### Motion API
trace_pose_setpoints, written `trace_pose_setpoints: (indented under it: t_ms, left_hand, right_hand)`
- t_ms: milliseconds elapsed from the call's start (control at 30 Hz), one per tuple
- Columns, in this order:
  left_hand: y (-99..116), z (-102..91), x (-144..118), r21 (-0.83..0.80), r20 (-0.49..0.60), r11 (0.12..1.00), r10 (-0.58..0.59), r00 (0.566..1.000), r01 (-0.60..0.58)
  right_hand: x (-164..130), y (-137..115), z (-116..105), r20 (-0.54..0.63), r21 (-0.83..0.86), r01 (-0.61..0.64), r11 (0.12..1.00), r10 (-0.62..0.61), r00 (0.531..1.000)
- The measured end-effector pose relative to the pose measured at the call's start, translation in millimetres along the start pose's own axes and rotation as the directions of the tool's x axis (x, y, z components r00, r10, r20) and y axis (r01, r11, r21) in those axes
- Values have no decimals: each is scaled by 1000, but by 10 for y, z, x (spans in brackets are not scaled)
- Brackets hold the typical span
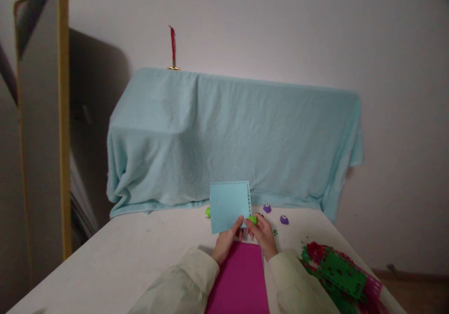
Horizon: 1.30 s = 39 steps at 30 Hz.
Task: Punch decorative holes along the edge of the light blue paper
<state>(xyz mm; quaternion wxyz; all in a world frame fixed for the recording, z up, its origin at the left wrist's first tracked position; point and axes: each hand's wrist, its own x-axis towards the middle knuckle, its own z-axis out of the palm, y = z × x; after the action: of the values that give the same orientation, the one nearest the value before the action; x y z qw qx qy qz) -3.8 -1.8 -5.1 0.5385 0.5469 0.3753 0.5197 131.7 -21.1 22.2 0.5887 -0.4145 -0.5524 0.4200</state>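
**Both hands on a blue sheet at the punch**

Left hand [227, 243] pinches the lower edge of a light blue paper sheet [230, 206], thumb on the front face and the other fingers hidden behind it, so the sheet stands nearly upright above the white table [122, 253]. Held this way, its right-hand edge meets the small green punch [252, 220] that the right hand [264, 237] has closed around; a row of tiny holes already runs along the top and right edges of the sheet (the bottom edge is covered by the fingers, so I cannot tell there). Both wrists come out of pale sleeves and rest low, just over a magenta sheet [240, 276] lying flat on the table below the hands.

Two purple punches [284, 219] sit apart on the table just beyond the right hand, and another green piece [207, 213] peeks out at the blue sheet's left edge. To the right lies a loose heap of punched green and red paper [336, 269], with green scraps scattered near it. No box, tray or other container is visible. Behind the table a pale blue cloth [231, 136] drapes some bulky object, and a framed mirror [42, 117] leans at the left.
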Motion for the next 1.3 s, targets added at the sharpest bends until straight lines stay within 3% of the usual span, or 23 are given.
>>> trace_pose_setpoints:
  t_ms: [300,667,833,1133,1300]
  left_hand:
    - [76,5,-17,41,30,999,-4,1000,3]
    - [151,7,-77,196,-36,980,-34,999,41]
    - [132,-8,-70,212,-57,976,-28,998,40]
    - [299,18,-106,188,-132,981,-17,991,42]
    - [296,19,-114,197,-116,978,-45,992,67]
  right_hand:
    - [-3,-8,9,-5,2,1,1000,-1,1000]
    - [-25,-57,39,-14,21,4,1000,-4,1000]
    - [-11,-37,45,-15,28,6,1000,-5,1000]
    - [-21,-71,53,11,-7,-15,1000,15,1000]
    - [-19,-77,57,4,-11,-14,1000,14,1000]
